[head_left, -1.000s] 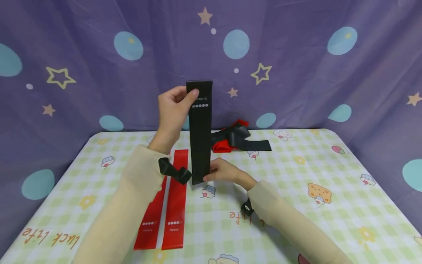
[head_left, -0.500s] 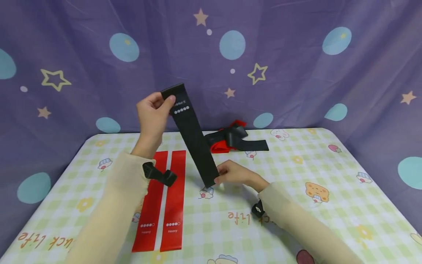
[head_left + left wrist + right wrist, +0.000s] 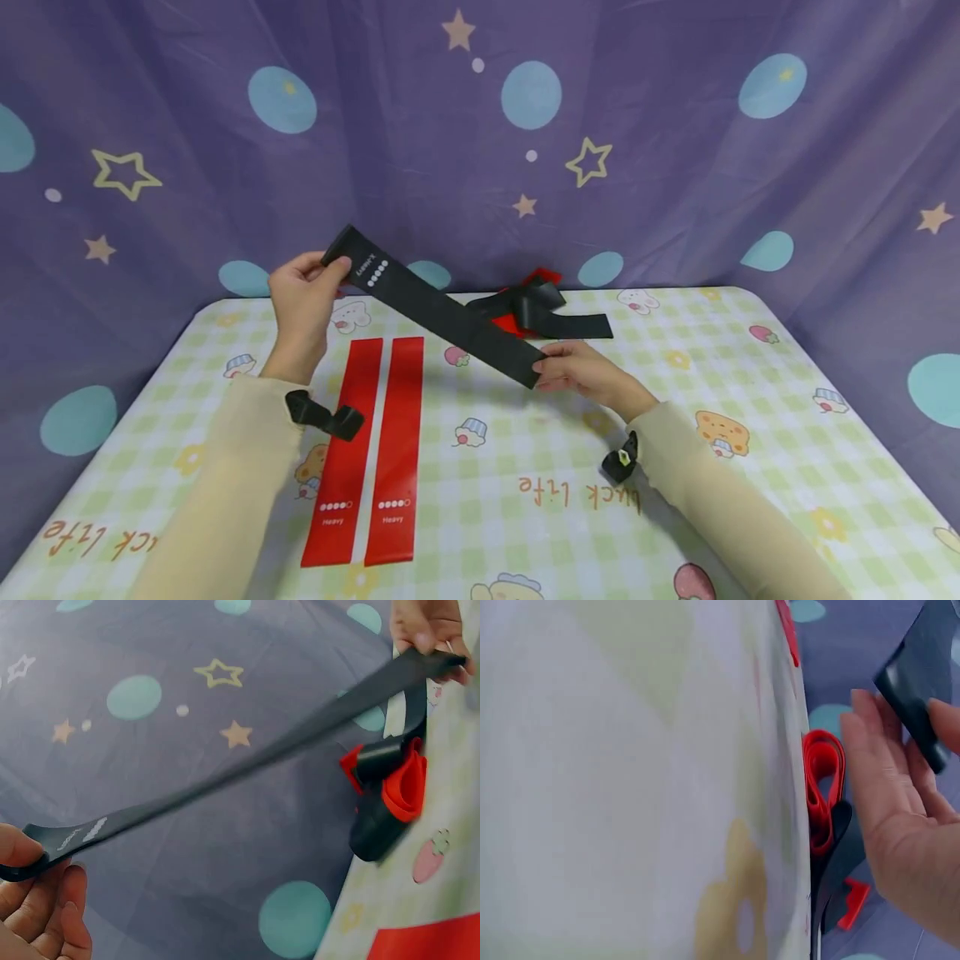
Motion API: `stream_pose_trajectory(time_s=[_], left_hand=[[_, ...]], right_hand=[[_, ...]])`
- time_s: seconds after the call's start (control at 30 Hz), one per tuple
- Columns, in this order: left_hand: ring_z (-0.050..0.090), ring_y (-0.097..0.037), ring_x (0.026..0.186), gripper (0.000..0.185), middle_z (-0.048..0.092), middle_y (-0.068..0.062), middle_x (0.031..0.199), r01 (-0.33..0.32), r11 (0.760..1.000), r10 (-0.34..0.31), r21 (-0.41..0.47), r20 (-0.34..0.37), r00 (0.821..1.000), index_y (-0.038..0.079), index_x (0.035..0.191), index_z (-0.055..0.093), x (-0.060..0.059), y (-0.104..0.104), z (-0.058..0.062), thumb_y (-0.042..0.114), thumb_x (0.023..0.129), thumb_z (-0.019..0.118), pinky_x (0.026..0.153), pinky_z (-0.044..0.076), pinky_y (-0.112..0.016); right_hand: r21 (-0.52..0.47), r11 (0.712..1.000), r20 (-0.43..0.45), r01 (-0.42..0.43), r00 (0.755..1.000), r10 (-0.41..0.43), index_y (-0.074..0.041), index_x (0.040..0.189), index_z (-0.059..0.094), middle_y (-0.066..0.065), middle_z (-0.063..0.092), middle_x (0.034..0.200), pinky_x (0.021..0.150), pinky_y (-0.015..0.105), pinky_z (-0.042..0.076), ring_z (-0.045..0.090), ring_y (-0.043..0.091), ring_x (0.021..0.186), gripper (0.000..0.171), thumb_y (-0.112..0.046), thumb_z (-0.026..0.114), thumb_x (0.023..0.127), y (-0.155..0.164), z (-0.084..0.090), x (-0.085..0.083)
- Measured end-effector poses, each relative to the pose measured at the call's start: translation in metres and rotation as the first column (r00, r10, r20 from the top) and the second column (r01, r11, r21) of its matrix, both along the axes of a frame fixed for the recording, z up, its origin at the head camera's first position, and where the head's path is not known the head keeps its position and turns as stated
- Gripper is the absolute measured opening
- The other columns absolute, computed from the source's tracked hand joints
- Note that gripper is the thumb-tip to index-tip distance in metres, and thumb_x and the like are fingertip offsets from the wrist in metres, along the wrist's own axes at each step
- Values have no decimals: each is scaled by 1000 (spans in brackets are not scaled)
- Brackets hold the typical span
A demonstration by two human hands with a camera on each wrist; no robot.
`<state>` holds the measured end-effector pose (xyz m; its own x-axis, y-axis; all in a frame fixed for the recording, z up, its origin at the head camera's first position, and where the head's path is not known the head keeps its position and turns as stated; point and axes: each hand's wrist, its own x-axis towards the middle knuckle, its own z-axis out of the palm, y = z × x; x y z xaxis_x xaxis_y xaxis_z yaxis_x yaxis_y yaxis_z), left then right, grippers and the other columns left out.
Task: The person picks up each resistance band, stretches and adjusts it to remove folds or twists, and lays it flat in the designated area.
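Observation:
A black resistance band, printed "X-Heavy" with a row of white dots, slants in the air between both hands. Its upper left end is pinched between the thumb and fingers of my left hand. My right hand pinches the lower right end. In the left wrist view the band runs fairly straight from one hand to the other. Below, two red bands, a left one and a right one, both marked "Heavy", lie flat side by side on the table.
A tangled pile of black and red bands lies at the table's back edge, partly behind the held band. The table wears a green-checked cloth with cartoon prints. A purple curtain hangs behind it.
The black band has swung from upright to a slant. My left hand has moved left and down with its end, while my right hand has moved right and slightly up with the other.

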<state>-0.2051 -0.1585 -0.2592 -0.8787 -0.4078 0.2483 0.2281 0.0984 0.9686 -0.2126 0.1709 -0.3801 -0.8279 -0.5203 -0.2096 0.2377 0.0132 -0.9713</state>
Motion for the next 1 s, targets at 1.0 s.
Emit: stream_pose_trajectory(time_s=[1.0], left_hand=[[61,-12,77,31,62,0,93,358,934,-307,11,539,784,-9,115,53,85,-21,-85,13,93,55,72,52,-20]], right_hand=[[172,864,-155,473,879,-450,-9,105,55,-12,62,69,58,21,46,51,7,57,19,-14,64,90,-7,33,-80]])
